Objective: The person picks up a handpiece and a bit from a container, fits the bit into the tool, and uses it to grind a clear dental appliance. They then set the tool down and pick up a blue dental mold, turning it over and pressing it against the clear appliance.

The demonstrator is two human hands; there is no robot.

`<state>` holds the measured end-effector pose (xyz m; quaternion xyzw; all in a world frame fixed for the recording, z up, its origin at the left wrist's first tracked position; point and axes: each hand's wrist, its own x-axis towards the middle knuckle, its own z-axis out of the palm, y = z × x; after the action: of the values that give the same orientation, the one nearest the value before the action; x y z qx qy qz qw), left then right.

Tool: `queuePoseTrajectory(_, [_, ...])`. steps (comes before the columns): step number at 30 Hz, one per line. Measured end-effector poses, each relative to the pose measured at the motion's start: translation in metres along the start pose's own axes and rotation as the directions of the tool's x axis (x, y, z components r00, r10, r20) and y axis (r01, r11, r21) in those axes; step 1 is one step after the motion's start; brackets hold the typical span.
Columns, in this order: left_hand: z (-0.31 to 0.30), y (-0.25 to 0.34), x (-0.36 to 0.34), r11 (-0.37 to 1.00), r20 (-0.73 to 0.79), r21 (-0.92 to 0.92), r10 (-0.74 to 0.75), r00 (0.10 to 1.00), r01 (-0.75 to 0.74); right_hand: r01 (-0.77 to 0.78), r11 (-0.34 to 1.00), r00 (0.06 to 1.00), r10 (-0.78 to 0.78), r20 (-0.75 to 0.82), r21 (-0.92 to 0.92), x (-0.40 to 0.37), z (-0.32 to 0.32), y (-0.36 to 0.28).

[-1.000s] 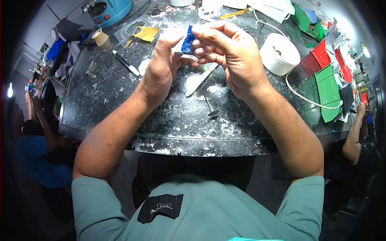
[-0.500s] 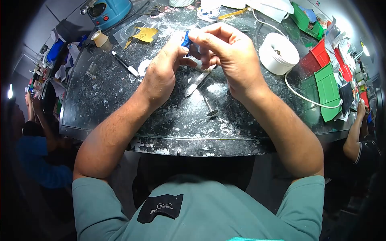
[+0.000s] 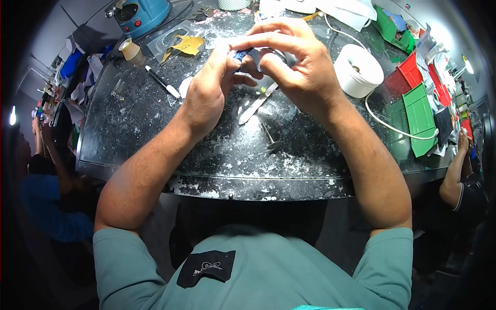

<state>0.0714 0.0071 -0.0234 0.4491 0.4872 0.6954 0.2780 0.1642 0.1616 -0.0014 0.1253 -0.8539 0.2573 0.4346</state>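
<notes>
A small blue piece [image 3: 242, 53], perhaps wax, is held up between my two hands above the back middle of the bench. My left hand [image 3: 209, 85] pinches it with thumb and curled fingers. From the right, my right hand [image 3: 299, 59] bends over it, fingers reaching across its top and thumb underneath; the exact contact is partly hidden. Below the hands lies a flat metal knife handle [image 3: 257, 106]. Nearer to me rests a thin-shanked tool with a round disc end [image 3: 274, 145].
A white round pot [image 3: 358, 71] with a cable stands right of my hands, beside green [image 3: 421, 119] and red bins [image 3: 411, 72]. Leftward lie a black-and-white pen [image 3: 163, 82], a yellow sheet [image 3: 187, 45] and a blue machine [image 3: 139, 18]. Other people sit at both sides.
My right hand has shifted from pinching the blue piece at its tip to reaching over it with longer, spread fingers. The left hand stays nearly in place, still holding the piece.
</notes>
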Motion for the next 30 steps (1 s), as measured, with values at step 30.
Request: queuePoseTrajectory(30, [-0.027, 0.024, 0.016, 0.994, 0.014, -0.068, -0.083, 0.996, 0.084, -0.248, 0.952, 0.736, 0.305, 0.605, -0.179, 0.014, -0.049, 0.001])
